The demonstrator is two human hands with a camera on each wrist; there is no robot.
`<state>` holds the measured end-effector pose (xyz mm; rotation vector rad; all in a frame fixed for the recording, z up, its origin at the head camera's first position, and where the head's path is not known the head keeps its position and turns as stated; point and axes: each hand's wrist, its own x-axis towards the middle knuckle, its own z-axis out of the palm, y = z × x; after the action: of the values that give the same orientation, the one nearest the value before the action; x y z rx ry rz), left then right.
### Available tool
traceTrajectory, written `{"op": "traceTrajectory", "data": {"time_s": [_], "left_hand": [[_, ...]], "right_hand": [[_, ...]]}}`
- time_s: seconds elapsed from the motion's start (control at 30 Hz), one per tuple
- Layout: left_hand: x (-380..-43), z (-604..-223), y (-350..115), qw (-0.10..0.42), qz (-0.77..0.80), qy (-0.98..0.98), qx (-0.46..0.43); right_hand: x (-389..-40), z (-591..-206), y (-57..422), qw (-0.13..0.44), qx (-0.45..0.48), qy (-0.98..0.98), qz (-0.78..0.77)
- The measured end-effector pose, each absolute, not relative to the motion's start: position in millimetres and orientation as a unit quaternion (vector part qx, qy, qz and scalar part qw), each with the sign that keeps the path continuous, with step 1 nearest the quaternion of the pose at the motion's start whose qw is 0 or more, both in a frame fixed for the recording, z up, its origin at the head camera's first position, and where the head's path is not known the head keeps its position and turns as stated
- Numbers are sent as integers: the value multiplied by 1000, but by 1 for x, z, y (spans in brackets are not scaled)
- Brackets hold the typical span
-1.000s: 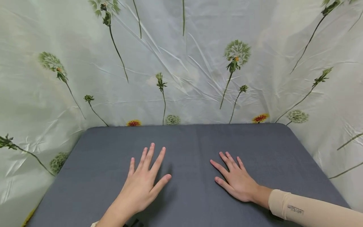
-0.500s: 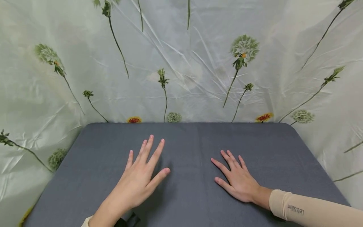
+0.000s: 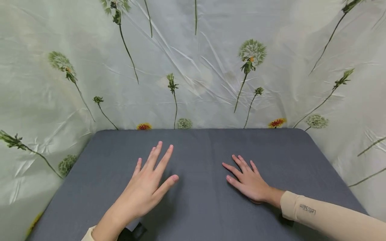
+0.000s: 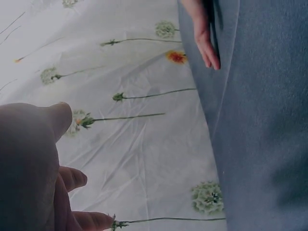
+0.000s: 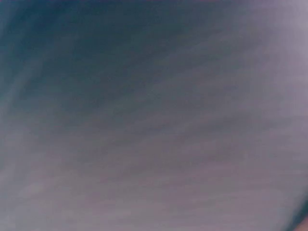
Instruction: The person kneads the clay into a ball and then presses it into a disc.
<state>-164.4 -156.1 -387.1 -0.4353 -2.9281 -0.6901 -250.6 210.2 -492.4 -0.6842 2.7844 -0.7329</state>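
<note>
My left hand (image 3: pixel 147 185) is held over the left half of the grey-covered table (image 3: pixel 208 214), palm down with fingers spread and straight. It casts a soft shadow on the cloth and holds nothing. On the right half, my right hand (image 3: pixel 248 179) has its fingers spread low over the cloth, and it holds nothing either. In the left wrist view, the left hand (image 4: pixel 33 163) shows dark at the left edge, with the right hand (image 4: pixel 204 41) beyond it over the table. The right wrist view is a blur of grey.
A pale curtain (image 3: pixel 205 83) printed with dandelions and other flowers hangs behind the table and along both sides. A black strap piece (image 3: pixel 139 231) shows beneath the left wrist. Cream sleeves cover the forearms; the right sleeve (image 3: pixel 331 214) carries dark lettering.
The left hand has risen slightly away from the cloth and shifted up in view. The right hand has moved a little up and left, its wrist lifting. The head view has shifted slightly.
</note>
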Motion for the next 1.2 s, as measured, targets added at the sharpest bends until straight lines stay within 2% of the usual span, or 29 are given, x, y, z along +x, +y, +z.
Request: {"op": "traceTrajectory", "data": {"time_s": [0.17, 0.23, 0.33, 0.57, 0.7, 0.97, 1.2], "left_hand": [[-160, -382, -172, 46, -254, -960, -106], [-157, -380, -176, 49, -266, -958, -99], [-155, -378, -178, 49, -274, -955, -101], [-153, -382, -169, 35, -272, -954, -117], [-150, -385, -163, 35, -254, -957, -136], [-144, -386, -165, 22, -220, -961, -166], [-141, -388, -163, 23, -218, -958, -187]], "right_hand": [[-291, -460, 189, 250, -158, 862, -412], [-295, -452, 186, 280, -148, 845, -431], [-286, -458, 183, 249, -170, 862, -407], [-251, -499, 193, 70, -249, 923, -286], [-233, -505, 207, 18, -256, 940, -224], [-210, -494, 220, 9, -232, 959, -160], [-208, -489, 222, 35, -232, 964, -123]]}}
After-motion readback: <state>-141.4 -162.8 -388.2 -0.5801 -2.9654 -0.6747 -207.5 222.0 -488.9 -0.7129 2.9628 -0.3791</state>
